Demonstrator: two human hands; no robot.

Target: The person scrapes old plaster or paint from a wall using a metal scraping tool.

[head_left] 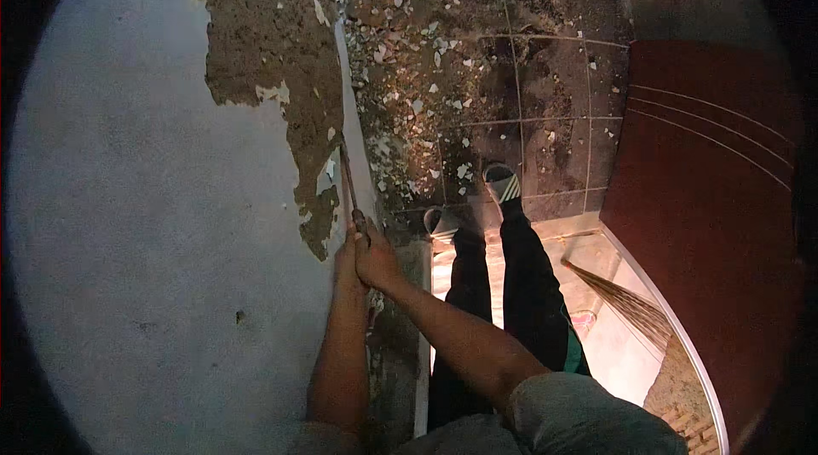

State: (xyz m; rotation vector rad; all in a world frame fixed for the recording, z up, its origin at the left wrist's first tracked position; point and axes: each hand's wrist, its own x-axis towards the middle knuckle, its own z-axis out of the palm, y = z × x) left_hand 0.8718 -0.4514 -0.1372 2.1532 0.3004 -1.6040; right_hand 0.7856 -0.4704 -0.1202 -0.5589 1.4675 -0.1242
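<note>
A long, thin metal tool (348, 174) with a dark handle points away from me along the foot of the wall. My right hand (375, 261) is closed around its handle. My left hand (347, 256) is pressed close beside the right one, apparently closed on the handle too, though its fingers are partly hidden. The tool's far end meets the pale painted wall (170, 225) at the left, at the edge of a rough brown patch (273, 29) where the coating is gone. A few pale flakes cling to that patch. What shape the tip has I cannot tell.
White flakes and dust (417, 106) litter the dark tiled floor (554, 148). My sandalled foot (503, 182) stands near a brightly lit doorway (626, 353). Inside it is a broom (626, 302). A reddish-brown door panel (707, 191) stands at the right.
</note>
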